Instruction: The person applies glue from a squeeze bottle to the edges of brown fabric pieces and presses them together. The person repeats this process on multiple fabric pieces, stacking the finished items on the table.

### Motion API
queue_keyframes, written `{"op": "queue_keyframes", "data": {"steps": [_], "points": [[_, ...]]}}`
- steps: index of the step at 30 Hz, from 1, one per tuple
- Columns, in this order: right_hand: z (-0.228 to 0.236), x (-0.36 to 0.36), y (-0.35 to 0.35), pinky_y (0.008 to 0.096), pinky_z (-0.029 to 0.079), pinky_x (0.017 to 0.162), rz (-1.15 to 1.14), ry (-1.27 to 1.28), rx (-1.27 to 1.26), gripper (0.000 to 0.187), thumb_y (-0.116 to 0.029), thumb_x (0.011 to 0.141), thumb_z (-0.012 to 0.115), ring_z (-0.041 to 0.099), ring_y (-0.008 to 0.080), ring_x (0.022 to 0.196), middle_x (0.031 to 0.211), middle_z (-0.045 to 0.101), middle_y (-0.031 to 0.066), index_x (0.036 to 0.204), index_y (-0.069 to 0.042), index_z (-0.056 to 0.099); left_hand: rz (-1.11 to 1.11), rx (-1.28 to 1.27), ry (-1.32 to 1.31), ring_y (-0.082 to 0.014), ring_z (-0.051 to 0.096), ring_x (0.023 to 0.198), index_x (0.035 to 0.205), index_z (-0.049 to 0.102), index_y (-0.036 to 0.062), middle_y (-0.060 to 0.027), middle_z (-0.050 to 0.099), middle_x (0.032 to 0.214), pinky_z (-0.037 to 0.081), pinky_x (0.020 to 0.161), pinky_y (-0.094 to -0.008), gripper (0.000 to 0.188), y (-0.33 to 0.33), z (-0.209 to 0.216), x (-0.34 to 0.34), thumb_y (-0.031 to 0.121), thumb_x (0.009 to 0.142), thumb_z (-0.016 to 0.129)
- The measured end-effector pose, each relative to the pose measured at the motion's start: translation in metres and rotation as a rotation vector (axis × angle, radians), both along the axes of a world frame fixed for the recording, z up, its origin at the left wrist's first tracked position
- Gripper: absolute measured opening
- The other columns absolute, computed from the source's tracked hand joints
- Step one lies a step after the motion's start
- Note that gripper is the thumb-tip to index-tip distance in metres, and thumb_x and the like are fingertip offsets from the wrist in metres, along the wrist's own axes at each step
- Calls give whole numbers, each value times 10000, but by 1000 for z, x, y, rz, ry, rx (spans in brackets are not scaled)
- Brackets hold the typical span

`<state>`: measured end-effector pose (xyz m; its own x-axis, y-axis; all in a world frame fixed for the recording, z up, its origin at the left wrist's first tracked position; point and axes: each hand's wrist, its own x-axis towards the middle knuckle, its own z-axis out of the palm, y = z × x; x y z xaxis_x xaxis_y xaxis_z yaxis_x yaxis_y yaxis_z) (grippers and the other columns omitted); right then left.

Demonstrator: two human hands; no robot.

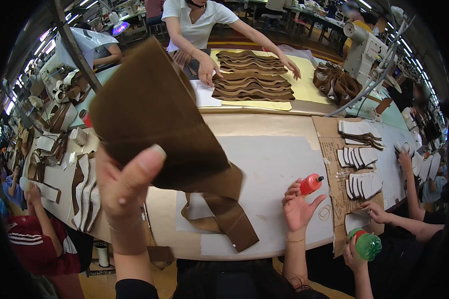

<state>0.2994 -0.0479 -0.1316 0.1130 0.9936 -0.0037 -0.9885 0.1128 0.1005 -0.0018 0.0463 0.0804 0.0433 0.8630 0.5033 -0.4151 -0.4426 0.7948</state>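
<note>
Our L hand (124, 187), at 8 o'clock, grips a broad brown strip (144, 114), thumb pressed across its near face, the other fingers mostly hidden behind; the cloth-like length rises toward 11 and its narrower looped end drops to 6, over a grey sheet (282, 154) on the tan worktable (259, 124). Whether that end touches down, we can't tell. At 4 o'clock our R hand (302, 213) shows its palm, thumb spread wide, fingers half curled at the base of a red bottle (312, 184) w/ a black tip; whether they grasp it or only lie against it, we can't tell. Nr 3 we see stacks of white-and-brown pcs (364, 185) on cardboard (328, 139); farther out at 4, a neighbor's hand (353, 256) clasps a green bottle (369, 247). At 12, across from us, a co-worker (199, 32) in a white shirt reaches both arms over wavy brown strips (254, 87) on a yellow sheet (309, 79), w/ a white sewing machine (366, 55) at 2. Approx. 8, beyond our wrist, lie long white pcs (88, 192).
</note>
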Motion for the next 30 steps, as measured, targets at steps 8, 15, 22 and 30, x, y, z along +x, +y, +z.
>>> {"op": "queue_keyframes", "data": {"steps": [8, 15, 22, 30], "points": [[-3, 13, 15, 333, 444, 825, -12, 308, -146, 592, -445, 789, 652, 543, 215, 943, 1078, 517, 126, 1129, 10, 486, -251, -617, 34, -159, 564, 981, 1188, 457, -15, -94, 576, 1082, 454, 879, -300, 434, -16, -74, 27, 54, 797, 634], [31, -13, 11, 360, 501, 768, 104, -54, -268, 598, -521, 803, 560, 574, 280, 938, 1182, 514, 179, 1097, -2, 524, -205, -780, -45, -176, 557, 1011, 1193, 445, 8, -96, 559, 1106, 467, 869, -310, 400, -13, -109, 35, 69, 827, 594], [49, -67, 34, 475, 489, 882, 547, -132, -176, 701, -609, 816, 462, 519, 437, 1086, 1065, 591, 203, 1030, 53, 545, -144, -742, -105, -201, 569, 1016, 1211, 439, 15, -104, 551, 1132, 480, 869, -336, 354, -5, -115, 40, 91, 879, 539], [27, -84, 31, 457, 499, 871, 692, -105, -256, 695, -597, 824, 451, 566, 406, 1031, 976, 603, 225, 990, 72, 541, -404, -1041, -447, -243, 591, 1004, 1231, 434, 13, -128, 567, 1134, 500, 861, -374, 330, 7, -144, 20, 107, 918, 476]]}}
